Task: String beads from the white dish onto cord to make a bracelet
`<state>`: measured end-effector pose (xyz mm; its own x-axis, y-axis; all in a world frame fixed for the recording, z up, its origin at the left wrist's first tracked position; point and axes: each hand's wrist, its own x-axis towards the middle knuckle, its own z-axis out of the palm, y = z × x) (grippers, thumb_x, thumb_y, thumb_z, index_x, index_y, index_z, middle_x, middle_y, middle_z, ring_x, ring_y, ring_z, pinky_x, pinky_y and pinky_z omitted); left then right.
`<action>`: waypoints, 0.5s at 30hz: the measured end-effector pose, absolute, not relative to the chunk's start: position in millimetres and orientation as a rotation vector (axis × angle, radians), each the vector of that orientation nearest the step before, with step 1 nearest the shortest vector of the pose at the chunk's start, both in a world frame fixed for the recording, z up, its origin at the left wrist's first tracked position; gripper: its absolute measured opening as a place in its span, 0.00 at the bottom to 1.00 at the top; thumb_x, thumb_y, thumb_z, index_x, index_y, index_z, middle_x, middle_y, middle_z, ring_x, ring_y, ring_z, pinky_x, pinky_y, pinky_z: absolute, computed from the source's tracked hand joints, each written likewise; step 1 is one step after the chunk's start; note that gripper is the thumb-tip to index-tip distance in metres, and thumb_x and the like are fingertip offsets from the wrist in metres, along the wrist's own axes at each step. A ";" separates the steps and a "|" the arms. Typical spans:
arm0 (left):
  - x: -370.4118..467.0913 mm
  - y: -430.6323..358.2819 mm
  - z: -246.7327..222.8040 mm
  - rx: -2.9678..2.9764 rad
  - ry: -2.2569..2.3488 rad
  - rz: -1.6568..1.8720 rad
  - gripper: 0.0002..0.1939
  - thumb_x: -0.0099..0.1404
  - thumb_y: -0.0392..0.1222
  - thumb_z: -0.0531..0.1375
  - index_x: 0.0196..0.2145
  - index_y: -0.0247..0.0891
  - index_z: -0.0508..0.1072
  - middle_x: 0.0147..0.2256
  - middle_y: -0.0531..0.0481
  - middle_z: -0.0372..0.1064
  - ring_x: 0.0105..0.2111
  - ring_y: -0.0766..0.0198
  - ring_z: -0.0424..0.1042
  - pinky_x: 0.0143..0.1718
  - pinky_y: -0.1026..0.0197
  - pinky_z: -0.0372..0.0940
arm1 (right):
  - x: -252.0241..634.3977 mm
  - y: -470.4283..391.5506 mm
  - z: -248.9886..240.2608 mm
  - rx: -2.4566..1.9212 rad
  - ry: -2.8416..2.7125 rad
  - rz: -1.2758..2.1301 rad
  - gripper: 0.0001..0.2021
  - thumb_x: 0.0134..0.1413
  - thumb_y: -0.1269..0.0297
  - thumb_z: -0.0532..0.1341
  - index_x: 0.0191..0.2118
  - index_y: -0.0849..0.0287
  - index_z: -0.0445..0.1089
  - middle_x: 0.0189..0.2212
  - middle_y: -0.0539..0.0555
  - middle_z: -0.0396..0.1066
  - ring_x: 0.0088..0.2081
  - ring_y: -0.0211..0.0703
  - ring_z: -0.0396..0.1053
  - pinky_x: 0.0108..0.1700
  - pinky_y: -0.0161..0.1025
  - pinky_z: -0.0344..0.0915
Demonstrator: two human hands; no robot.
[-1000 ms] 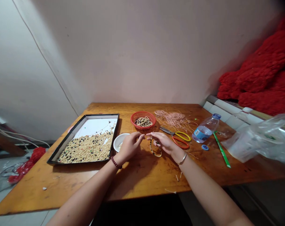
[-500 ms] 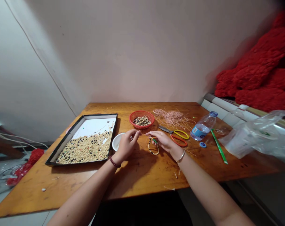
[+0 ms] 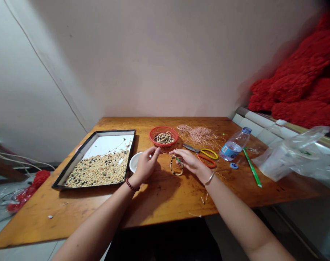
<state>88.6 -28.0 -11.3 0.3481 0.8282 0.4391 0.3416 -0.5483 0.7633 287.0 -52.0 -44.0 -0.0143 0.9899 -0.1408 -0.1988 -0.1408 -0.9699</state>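
Observation:
A beaded bracelet (image 3: 176,174) of cream, dark and green beads hangs as a loop from my right hand (image 3: 188,160), whose fingers close on it near the green beads. To its left, my left hand (image 3: 147,163) has thumb and forefinger pinched together. A thin pale cord (image 3: 166,153) runs from that pinch across to the bracelet. The exact grip at the fingertips is too small to make out. Just behind my left hand, a small white bowl (image 3: 133,162) is partly covered by it.
On the wooden table (image 3: 159,214), a black-edged tray (image 3: 92,134) of loose beads lies left. Behind my hands stand a red basket (image 3: 157,129) of strung beads and a pink cord heap (image 3: 199,134). Scissors (image 3: 208,154), a water bottle (image 3: 234,145) and a plastic bag (image 3: 276,163) lie right.
My left hand has shifted slightly, its thumb and forefinger still together. The bracelet hangs in nearly the same place from my right hand. The whole view has moved a little.

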 end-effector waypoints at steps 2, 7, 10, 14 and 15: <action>88.5 -27.7 -11.6 2.064 1.009 1.135 0.21 0.68 0.53 0.50 0.33 0.35 0.75 0.32 0.49 0.74 0.33 0.63 0.70 0.35 0.64 0.62 | 287.5 -51.5 -44.8 -1.169 -0.983 1.392 0.08 0.49 0.62 0.63 0.34 0.58 0.77 0.37 0.53 0.72 0.27 0.31 0.61 0.26 0.29 0.59; 87.2 -28.6 -12.0 2.199 1.053 1.100 0.21 0.68 0.53 0.48 0.32 0.36 0.73 0.30 0.49 0.73 0.29 0.64 0.68 0.31 0.64 0.60 | 285.1 -54.6 -39.3 -1.173 -1.076 1.370 0.11 0.48 0.59 0.63 0.35 0.60 0.78 0.36 0.55 0.73 0.25 0.31 0.62 0.24 0.30 0.57; 86.8 -30.1 -12.4 2.351 1.101 1.087 0.20 0.69 0.52 0.48 0.30 0.37 0.72 0.27 0.50 0.70 0.26 0.66 0.65 0.29 0.64 0.57 | 281.8 -58.8 -33.9 -1.135 -1.169 1.365 0.13 0.48 0.58 0.62 0.35 0.60 0.78 0.38 0.56 0.74 0.25 0.31 0.62 0.26 0.31 0.58; 87.0 -31.6 -14.5 2.495 1.129 1.065 0.19 0.69 0.50 0.48 0.31 0.37 0.71 0.28 0.49 0.70 0.27 0.65 0.65 0.30 0.63 0.56 | 279.3 -60.9 -31.8 -1.083 -1.234 1.360 0.14 0.48 0.56 0.63 0.36 0.61 0.78 0.36 0.57 0.74 0.26 0.32 0.63 0.26 0.31 0.58; 87.0 -31.8 -15.1 2.527 1.135 1.050 0.18 0.69 0.50 0.48 0.31 0.37 0.71 0.28 0.49 0.70 0.28 0.64 0.65 0.30 0.63 0.56 | 279.3 -60.3 -32.7 -1.086 -1.252 1.360 0.15 0.47 0.56 0.63 0.36 0.61 0.78 0.35 0.57 0.74 0.25 0.32 0.62 0.26 0.31 0.58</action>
<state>87.0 -31.8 -15.1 0.4595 0.7114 0.5317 0.5852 -0.6928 0.4213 279.3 -60.3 -32.7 -0.1467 0.9892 -0.0050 -0.0766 -0.0164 -0.9969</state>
